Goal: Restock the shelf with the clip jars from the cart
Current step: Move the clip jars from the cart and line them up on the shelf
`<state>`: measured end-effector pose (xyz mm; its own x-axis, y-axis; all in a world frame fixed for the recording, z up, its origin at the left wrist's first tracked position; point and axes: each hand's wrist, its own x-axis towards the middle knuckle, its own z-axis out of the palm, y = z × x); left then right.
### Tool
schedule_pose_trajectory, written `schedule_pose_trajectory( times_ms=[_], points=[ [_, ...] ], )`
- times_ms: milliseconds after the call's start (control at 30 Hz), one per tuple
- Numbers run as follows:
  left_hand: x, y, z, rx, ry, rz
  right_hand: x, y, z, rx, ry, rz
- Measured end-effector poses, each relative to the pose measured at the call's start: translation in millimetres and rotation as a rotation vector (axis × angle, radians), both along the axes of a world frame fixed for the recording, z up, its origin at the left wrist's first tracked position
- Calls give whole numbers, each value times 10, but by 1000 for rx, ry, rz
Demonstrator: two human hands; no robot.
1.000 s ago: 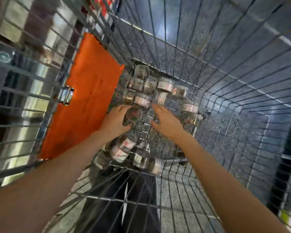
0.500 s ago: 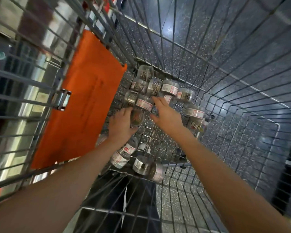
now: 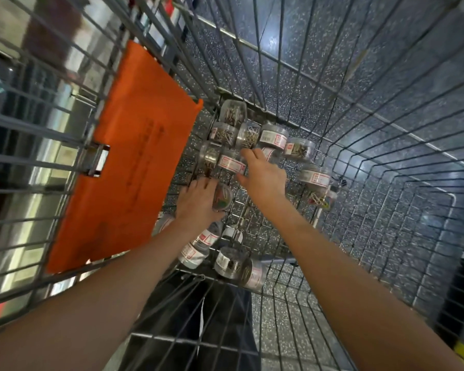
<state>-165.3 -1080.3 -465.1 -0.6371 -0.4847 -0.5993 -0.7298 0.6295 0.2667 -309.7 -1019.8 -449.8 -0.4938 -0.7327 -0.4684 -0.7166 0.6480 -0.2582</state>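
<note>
Two hands (image 3: 198, 202) (image 3: 263, 178) among fifteen-odd clip jars (image 3: 273, 136)

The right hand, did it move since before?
Yes. The right hand reached farther forward along the cart floor, toward the jars bunched at the far end; its fingertips now touch them.

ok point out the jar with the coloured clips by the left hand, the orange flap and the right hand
jar of coloured clips (image 3: 222, 197): head view, on its clear end face
orange flap (image 3: 134, 145): head view, on its flat middle
right hand (image 3: 263, 178): head view, on its back
</note>
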Motion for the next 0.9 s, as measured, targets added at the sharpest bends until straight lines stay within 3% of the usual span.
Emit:
schedule_pose_trajectory(
  times_ms=[400,633,900],
  points=[
    [15,-50,141,195,64,211,75,266,69,-100,-69,-26],
    [9,-95,268,278,133,236,50,717,187,42,-35,-21],
    [-18,-48,372,256,27,169,27,1247,249,174,-90,-174]
  ],
)
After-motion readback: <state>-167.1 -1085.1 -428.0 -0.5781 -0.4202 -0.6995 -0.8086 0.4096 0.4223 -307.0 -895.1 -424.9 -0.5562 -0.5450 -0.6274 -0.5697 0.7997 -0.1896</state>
